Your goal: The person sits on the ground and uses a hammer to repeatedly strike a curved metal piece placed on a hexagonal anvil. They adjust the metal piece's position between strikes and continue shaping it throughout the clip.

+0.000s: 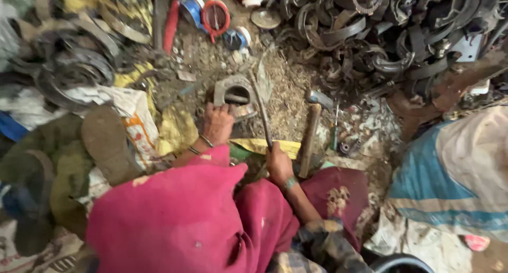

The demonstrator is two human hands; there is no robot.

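My left hand (217, 122) rests on a curved grey metal piece (233, 92) lying on the dirt floor and holds it down. My right hand (279, 164) grips the lower end of a long thin metal rod (261, 108), which slants up across the right side of that piece. Bangles circle my left wrist. Pink cloth (180, 220) covers my lap below both hands.
A wooden-handled hammer (310, 135) lies right of the rod, with a small screwdriver (334, 132) beside it. A heap of dark curved metal bands (391, 34) fills the upper right. Red tools and cans (211, 13) sit at the top. Sacks (455, 172) stand right.
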